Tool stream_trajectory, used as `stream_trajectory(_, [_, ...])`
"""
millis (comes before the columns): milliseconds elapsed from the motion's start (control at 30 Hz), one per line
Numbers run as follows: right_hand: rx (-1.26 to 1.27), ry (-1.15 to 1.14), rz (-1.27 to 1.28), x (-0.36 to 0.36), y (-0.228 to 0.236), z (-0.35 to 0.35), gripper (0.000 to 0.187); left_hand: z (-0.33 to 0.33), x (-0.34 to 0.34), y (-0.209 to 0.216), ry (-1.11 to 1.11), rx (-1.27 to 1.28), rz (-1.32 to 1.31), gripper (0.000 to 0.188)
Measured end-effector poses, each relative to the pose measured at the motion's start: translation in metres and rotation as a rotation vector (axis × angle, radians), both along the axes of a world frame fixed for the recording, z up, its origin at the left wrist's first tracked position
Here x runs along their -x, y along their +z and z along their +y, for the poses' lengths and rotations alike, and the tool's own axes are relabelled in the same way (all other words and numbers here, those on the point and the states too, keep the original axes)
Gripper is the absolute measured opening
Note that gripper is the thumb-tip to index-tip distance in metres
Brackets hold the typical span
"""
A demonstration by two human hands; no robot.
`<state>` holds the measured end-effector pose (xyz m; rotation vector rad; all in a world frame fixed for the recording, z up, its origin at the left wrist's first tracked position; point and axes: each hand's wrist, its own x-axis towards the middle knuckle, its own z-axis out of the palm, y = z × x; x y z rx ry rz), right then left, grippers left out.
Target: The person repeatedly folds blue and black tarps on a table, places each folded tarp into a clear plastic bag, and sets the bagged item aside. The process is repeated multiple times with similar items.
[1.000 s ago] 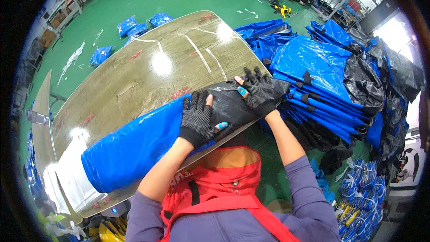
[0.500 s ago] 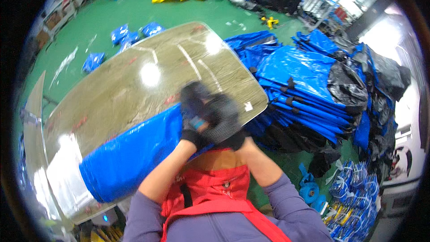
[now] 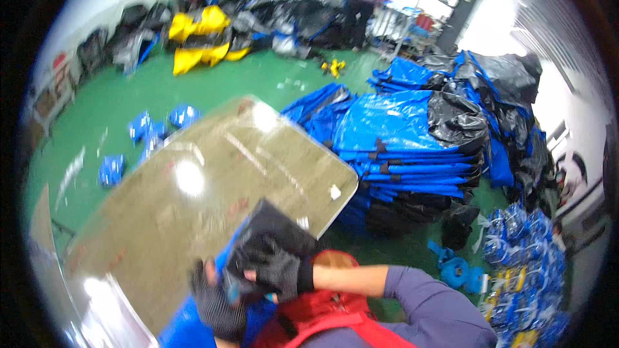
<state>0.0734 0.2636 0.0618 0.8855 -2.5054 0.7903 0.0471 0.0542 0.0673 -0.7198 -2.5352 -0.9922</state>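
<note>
A folded blue plastic sheet (image 3: 187, 325) lies along the near edge of the table. At its right end is a folded black piece (image 3: 274, 222), which looks like sheet material. My right hand (image 3: 277, 277), in a dark textured glove, is closed on this black piece near its lower edge. Left of it, my left hand (image 3: 219, 306), gloved the same way, is against the blue sheet with fingers pointing up and apart. Bare fingertips show through the gloves. Motion blurs both hands somewhat, and the right hand hides part of the black piece.
The glossy brownish table top (image 3: 213, 200) stretches ahead. Beyond its right corner rises a stack of folded blue and black bags (image 3: 393, 129). Blue packets (image 3: 113, 171) lie on the green floor to the left. Bundled blue straps (image 3: 525, 264) sit at right. A person (image 3: 364, 3) stands far off.
The view has tilted up and shifted. My hands, earlier close together over the blue sheet's right end, have parted; the right now grips the black piece, the left is beside it.
</note>
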Motion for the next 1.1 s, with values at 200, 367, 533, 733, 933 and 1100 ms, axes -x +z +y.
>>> stream_trajectory(200, [-0.247,-0.262,-0.115,0.025,-0.007,-0.042,0.074,-0.008,0.023,-0.045,-0.143,0.445,-0.117,0.064])
stream_trajectory(367, [-0.399,-0.327,-0.171,0.034,-0.007,-0.057,0.080,-0.135,-0.030,-0.047,0.392,0.639,-0.175,0.080])
stream_trajectory(533, [-0.484,-0.272,-0.326,0.029,-0.012,-0.090,0.070,-0.207,-0.113,-0.078,0.856,-0.043,-0.247,0.083])
stream_trajectory(733, [-0.548,-0.059,-0.136,0.048,-0.030,-0.106,0.058,-0.203,-0.147,-0.068,0.545,-1.401,-1.035,0.069])
stream_trajectory(933, [0.007,0.167,0.080,0.017,-0.044,-0.068,0.056,-0.160,-0.085,0.024,0.059,-1.652,-0.954,0.069])
stream_trajectory(1100, [0.748,0.221,-0.625,-0.003,-0.096,-0.065,0.036,0.002,0.003,0.055,-0.183,-0.274,-0.417,0.051])
